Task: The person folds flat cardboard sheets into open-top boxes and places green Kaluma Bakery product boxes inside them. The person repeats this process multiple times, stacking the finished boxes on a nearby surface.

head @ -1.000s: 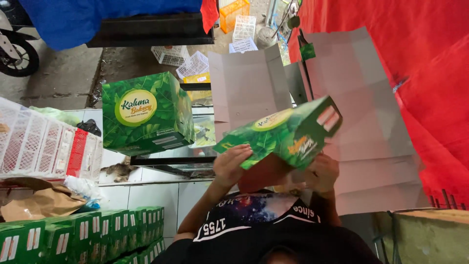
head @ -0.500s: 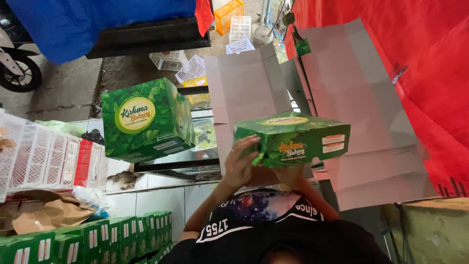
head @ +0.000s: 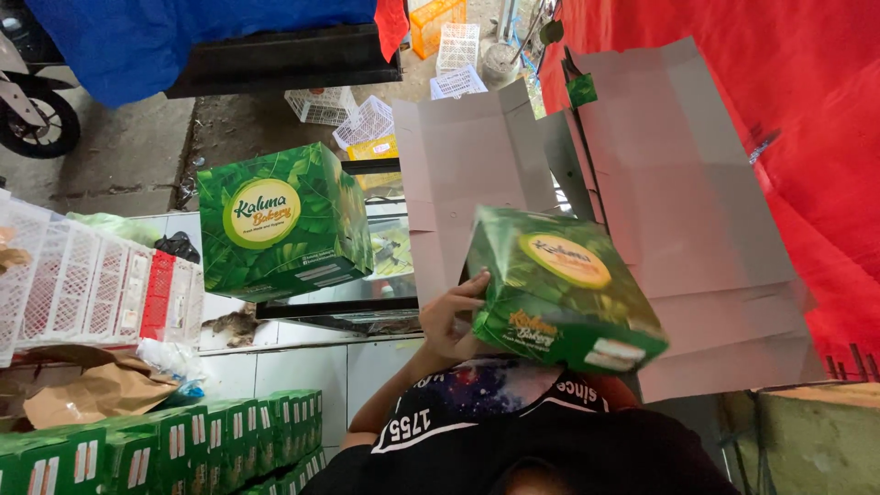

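- Currently, a green box (head: 564, 289) with a leaf print and a yellow oval label sits tilted in front of the person, its labelled top facing up and to the right.
- Left hand (head: 449, 321): pressed against the box's left side, fingers curled on the lower left edge; grip closed on the box.
- Right hand: hidden behind the box; cannot tell its grip.
- Box position: held in the air above the person's chest, over a black shirt (head: 477, 431) with white print.
- Flat grey cardboard sheets (head: 660, 183) lie behind the box, unfolded, with crease lines showing; the box overlaps their lower part.
- A second green box (head: 280, 220), same print, stands assembled to the left on a dark ledge, well apart from the held one.
- Bottom left: a row of stacked green cartons (head: 183, 449) with white and red marks.
- Left edge: a white plastic crate (head: 82, 284) with a red section, brown paper (head: 82, 394) just below it.
- Red sheet (head: 779, 101) fills the right side; blue sheet (head: 183, 37) hangs at top left.
- Wheel (head: 37, 124) of a motorbike shows at far left on the concrete floor.
- More white and orange crates (head: 440, 37) lie at the top centre.
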